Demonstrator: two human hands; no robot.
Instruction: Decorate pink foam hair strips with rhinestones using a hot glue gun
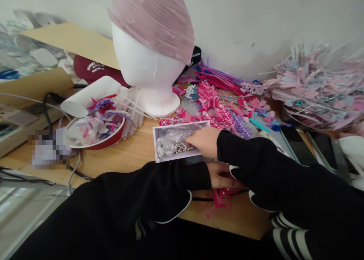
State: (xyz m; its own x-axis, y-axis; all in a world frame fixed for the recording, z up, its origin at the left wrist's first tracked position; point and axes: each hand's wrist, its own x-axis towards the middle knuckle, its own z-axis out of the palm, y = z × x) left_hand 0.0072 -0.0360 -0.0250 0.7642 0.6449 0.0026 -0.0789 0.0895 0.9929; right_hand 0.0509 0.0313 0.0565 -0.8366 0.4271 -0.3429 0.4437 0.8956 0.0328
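Observation:
A white box [155, 144] holds clear bags and loose pearl and silver beads [173, 140]. My right hand [205, 141] reaches over its right side, with the fingers bent together and the fingertips down among the beads. Whatever they pinch is hidden. Below the box and partly under my right sleeve, my left hand [222, 175] is closed on a pink pipe-cleaner piece [221, 200] dotted with small pearls. Part of that piece hangs out beneath the fingers, over the front of the table.
A white foam head [142, 63] in a pink cap stands behind the box. Pink and purple pipe-cleaner pieces [210, 97] lie to its right. A red-and-white tub [113, 138] of scraps is at left, phones [298, 144] and a pile of decorations [318, 89] at right.

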